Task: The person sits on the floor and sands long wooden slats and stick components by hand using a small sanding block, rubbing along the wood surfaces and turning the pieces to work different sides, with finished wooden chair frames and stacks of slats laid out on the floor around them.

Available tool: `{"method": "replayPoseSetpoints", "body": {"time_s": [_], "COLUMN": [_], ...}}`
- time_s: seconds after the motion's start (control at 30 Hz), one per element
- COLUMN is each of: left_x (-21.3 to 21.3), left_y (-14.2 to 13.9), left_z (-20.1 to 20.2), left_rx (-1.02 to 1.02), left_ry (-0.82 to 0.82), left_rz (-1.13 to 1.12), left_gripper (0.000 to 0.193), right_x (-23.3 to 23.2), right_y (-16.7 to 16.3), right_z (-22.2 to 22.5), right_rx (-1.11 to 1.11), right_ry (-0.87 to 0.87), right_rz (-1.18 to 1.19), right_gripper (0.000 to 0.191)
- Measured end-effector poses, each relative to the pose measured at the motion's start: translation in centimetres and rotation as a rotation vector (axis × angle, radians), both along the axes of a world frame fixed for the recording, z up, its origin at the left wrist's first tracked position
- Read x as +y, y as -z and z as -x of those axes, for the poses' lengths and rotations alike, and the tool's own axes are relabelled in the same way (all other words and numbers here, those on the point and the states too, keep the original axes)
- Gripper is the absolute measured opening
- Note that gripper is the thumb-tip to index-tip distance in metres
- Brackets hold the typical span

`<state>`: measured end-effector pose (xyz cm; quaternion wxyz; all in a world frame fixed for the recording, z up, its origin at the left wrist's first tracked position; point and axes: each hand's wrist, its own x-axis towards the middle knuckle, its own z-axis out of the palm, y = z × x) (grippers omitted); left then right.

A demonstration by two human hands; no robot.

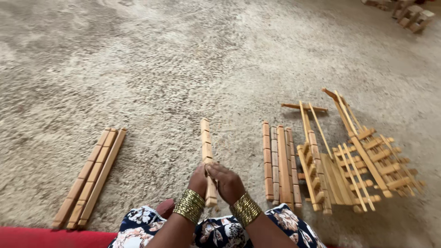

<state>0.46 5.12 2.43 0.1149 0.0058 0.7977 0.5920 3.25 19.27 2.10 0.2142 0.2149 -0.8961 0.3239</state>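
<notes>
You held the notched wooden slat (206, 151) at six o'clock, your left hand (198, 180) and right hand (227, 183) both closed around its near end, so it pointed away (toward twelve). Sorted slats (281, 165) lay at three o'clock, beside assembled wooden frames (358, 165).

I see bare sandy ground (183, 59) ahead, wide enough to reach through. Three long flat wooden slats (92, 177) block the left; a row of notched wooden strips (280, 163) and a heap of small wooden ladder-like frames (358, 160) crowd the right.
</notes>
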Motion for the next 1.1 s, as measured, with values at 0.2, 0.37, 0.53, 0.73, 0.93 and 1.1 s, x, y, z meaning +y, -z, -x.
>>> {"method": "replayPoseSetpoints", "body": {"time_s": [0.2,0.37,0.53,0.73,0.93,1.1], "left_x": [0.6,2.9,3.2,1.0,0.9,3.9], "left_y": [0.3,-1.5,-3.2,-0.1,-0.8,-3.0], "left_z": [-0.2,-2.5,-3.3,-0.1,0.3,-3.5], "left_rx": [-0.049,-0.149,-0.293,0.072,-0.104,-0.484], "left_ry": [0.059,0.123,0.1,0.052,0.09,0.105], "left_rz": [0.07,-0.095,-0.253,-0.157,0.235,-0.183], "left_gripper": [0.032,0.036,0.041,0.038,0.032,0.037], "right_x": [0.4,4.5,5.7,0.9,0.9,5.0], "right_y": [-0.3,-0.3,0.0,0.7,0.2,0.4], "right_z": [0.6,1.9,2.2,0.7,1.1,2.4], "right_rx": [-0.014,0.052,0.113,0.152,0.14,-0.062], "right_ry": [0.03,0.239,0.304,0.065,0.045,0.316], "right_rz": [0.054,0.087,0.057,-0.054,-0.065,-0.09], "right_gripper": [0.021,0.037,0.031,0.018,0.019,0.032]}}
